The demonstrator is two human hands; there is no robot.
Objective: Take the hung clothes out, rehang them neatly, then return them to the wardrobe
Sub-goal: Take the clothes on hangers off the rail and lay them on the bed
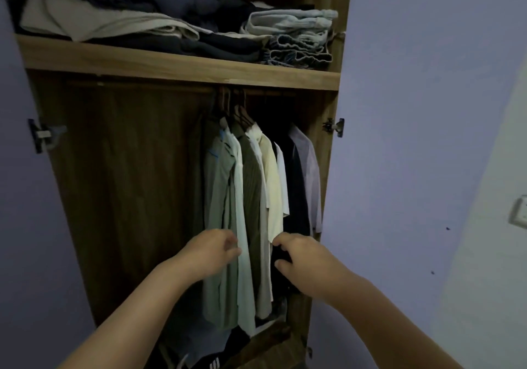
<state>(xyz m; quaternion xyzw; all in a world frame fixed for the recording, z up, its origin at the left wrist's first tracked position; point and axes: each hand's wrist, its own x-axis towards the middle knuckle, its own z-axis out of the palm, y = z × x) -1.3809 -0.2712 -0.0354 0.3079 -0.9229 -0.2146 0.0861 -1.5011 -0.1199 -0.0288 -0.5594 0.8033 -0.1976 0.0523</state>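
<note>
Nearest: two bare forearms reaching into an open wooden wardrobe (pixel 182 191). Left hand (pixel 209 250) at the lower hem of a pale green shirt (pixel 219 197), fingers loosely curled against the cloth; whether the grip is clamped on the fabric, impossible to tell. Right hand (pixel 299 257) beside a cream shirt (pixel 272 186), fingertips touching its lower edge, thumb apart below, nothing clearly pinched.

Below the hands, on the wardrobe floor: a heap of dark clothing, one piece with white stripes (pixel 214 364).

Further in: about eight shirts on hangers, crowded to the right half of the rail (pixel 142 85) — pale green, white, olive (pixel 252 186), cream, another white, two dark, and a pale lilac one (pixel 309 169) at the far right. Left half of the rail bare.

Above: a shelf (pixel 171 64) carrying folded clothes — a beige piece (pixel 94 23), dark garments, and a denim stack (pixel 296 37) at the right.

Beyond: lilac walls, two door hinges, one wall socket (pixel 519 211) at the right.
</note>
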